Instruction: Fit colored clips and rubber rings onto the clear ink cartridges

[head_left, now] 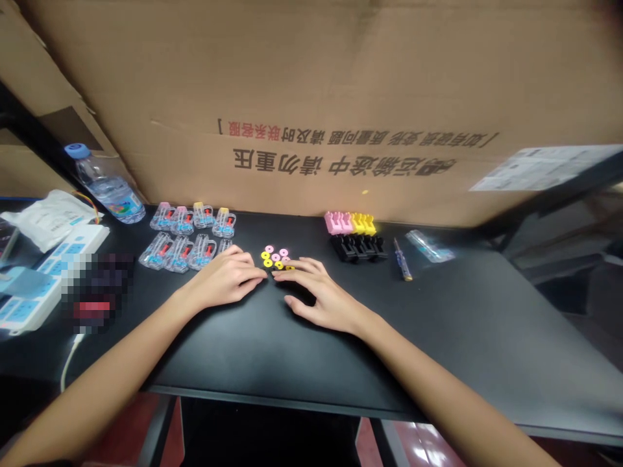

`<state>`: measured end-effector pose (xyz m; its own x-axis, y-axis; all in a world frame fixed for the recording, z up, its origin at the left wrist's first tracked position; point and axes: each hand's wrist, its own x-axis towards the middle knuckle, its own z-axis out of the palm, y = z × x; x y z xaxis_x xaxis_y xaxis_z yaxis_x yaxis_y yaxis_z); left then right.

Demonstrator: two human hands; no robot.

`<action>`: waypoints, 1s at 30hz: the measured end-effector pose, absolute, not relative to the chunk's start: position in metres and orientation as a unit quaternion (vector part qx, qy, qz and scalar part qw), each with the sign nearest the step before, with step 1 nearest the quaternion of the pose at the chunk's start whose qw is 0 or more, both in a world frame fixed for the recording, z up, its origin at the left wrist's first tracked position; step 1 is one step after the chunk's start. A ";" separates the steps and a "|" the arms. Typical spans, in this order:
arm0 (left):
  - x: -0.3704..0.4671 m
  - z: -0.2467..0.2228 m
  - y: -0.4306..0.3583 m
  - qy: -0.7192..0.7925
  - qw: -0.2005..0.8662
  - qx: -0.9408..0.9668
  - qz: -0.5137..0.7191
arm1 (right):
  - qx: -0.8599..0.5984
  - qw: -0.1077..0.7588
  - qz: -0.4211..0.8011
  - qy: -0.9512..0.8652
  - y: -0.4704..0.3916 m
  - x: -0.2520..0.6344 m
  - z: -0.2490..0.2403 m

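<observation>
My left hand (226,277) lies palm down on the black table (292,350), fingers apart, its fingertips next to a small cluster of pink and yellow rings (275,257). My right hand (318,295) also rests flat on the table, fingers spread, with its fingertips touching the near side of the same rings. Neither hand holds anything. Several clear plastic packets with red and blue parts (189,237) lie in two rows just left of my left hand.
Pink and yellow clips (349,222) sit above a row of black clips (359,247). A small screwdriver (403,259) and a clear bag (430,246) lie to the right. A water bottle (104,185), power strip (46,272) and white bag (48,217) are left. Cardboard (341,97) stands behind.
</observation>
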<state>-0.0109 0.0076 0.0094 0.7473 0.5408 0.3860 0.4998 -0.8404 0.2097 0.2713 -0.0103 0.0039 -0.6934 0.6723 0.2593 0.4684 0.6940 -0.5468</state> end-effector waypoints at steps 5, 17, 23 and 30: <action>-0.012 0.009 0.009 0.275 0.057 0.936 0.211 | -0.334 0.258 0.213 -0.881 -0.006 0.277 0.004; -0.015 0.002 0.011 0.273 0.072 0.934 0.219 | -0.310 0.204 0.240 -0.897 -0.008 0.274 0.007; -0.014 0.002 0.010 0.273 0.078 0.935 0.212 | -0.312 0.275 0.226 -0.881 -0.006 0.280 0.010; -0.011 0.007 0.007 0.243 0.075 0.944 0.209 | -0.300 0.274 0.238 -0.882 -0.007 0.280 0.010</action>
<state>-0.0113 0.0073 0.0068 0.7947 0.4897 0.3588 0.4266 -0.8710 0.2438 0.2798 -0.0073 0.0097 -0.6694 0.6602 0.3407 0.3991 0.7063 -0.5846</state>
